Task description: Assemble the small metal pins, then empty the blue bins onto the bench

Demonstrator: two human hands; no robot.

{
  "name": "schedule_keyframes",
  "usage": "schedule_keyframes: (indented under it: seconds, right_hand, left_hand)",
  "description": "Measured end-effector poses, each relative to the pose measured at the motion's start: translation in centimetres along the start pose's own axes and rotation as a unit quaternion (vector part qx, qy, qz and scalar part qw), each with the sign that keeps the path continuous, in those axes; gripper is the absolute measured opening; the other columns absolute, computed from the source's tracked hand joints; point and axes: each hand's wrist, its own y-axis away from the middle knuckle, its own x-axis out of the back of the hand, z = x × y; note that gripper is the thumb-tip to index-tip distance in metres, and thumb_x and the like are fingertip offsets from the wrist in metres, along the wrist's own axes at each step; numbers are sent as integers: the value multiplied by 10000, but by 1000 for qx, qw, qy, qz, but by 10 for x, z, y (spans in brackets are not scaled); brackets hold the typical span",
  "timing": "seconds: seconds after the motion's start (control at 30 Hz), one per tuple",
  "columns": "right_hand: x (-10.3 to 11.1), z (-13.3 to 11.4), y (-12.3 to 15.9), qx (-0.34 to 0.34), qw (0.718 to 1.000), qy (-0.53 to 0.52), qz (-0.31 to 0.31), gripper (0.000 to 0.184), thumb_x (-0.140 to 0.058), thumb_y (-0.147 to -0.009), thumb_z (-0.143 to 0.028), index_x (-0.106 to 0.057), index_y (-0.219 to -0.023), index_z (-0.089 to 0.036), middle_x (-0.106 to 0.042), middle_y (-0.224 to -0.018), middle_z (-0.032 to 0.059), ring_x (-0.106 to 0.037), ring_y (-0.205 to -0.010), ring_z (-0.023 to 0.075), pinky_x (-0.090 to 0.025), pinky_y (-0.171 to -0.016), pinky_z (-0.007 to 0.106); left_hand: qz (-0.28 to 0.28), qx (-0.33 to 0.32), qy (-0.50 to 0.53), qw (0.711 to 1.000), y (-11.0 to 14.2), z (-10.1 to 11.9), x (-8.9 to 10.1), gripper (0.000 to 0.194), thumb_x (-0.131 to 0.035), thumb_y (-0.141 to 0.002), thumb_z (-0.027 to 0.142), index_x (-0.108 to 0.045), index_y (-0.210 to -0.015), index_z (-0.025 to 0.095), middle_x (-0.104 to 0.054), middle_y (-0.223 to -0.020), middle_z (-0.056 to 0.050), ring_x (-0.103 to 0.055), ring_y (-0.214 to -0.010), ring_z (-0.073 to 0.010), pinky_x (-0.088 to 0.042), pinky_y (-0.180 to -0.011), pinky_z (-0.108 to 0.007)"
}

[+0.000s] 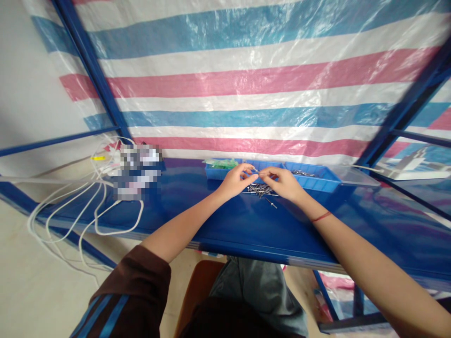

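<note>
With the left hand [241, 179] and right hand [282, 182] curled close together, whether closed on a piece cannot be determined, pinch the loose metal pins [260, 190] beneath the grip mid-shank, as they are probably light, stiff and slippery.

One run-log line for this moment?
left hand, right hand: close together | rivet-like metal pieces: mostly piled on blue tabletop | blue bins: behind pile | grip: unclear

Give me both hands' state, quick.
Left hand: fingers curled, near the pins; grip cannot be told.
Right hand: fingers curled, near the left's; grip cannot be told.
</note>
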Motion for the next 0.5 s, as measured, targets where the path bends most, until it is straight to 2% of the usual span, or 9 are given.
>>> schedule_keyframes:
  seconds: [0.1,0.2,0.27,0.37,0.43,0.5]
  right_hand:
    - [27,15,-2,-34,987,132,85,208,-531,-774,-315,-683,-764,-173,-689,-694,52,-611,-627,185,-446,-625,298]
    - [57,41,-1,-100,944,277,147,206,-529,-749,-303,-693,-768,-179,-673,-651,75,-612,-608,223,-427,-597,321]
    - [69,60,2,-144,921,341,119,210,-548,-728,-315,-704,-766,-181,-676,-649,96,-611,-599,246,-419,-577,334]
    - [75,76,6,-183,897,395,79,288,-598,-696,-387,-721,-814,-155,-679,-662,142,-615,-616,287,-416,-562,358]
    - [75,73,6,-182,888,410,99,328,-577,-715,-394,-724,-863,-140,-682,-679,159,-621,-636,297,-417,-568,362]
    - [73,59,4,-176,885,412,124,335,-521,-754,-375,-722,-881,-139,-679,-679,156,-625,-654,296,-419,-580,359]
  left_hand:
    - [-64,-55,-91,992,2,-2,4,317,-611,-811,332,-597,-1070,149,-629,-915,-47,-581,-742,-129,-458,-752,-271]
    - [-154,-118,-171,966,6,-1,7,223,-571,-846,330,-667,-995,194,-632,-986,-49,-586,-911,-161,-417,-875,-282]
    - [-197,-139,-212,947,8,1,5,225,-554,-863,341,-685,-1011,233,-624,-1048,-45,-567,-993,-177,-385,-914,-289]
    - [-233,-186,-261,918,9,2,-5,257,-536,-885,374,-679,-1073,272,-619,-1088,-41,-546,-1009,-189,-369,-882,-294]
    - [-244,-218,-280,903,9,2,-14,250,-516,-903,381,-690,-1044,269,-629,-1079,-38,-541,-986,-185,-365,-855,-289]
    - [-240,-220,-295,899,9,3,-22,238,-510,-911,375,-702,-964,246,-644,-1059,-34,-541,-985,-182,-356,-853,-289]
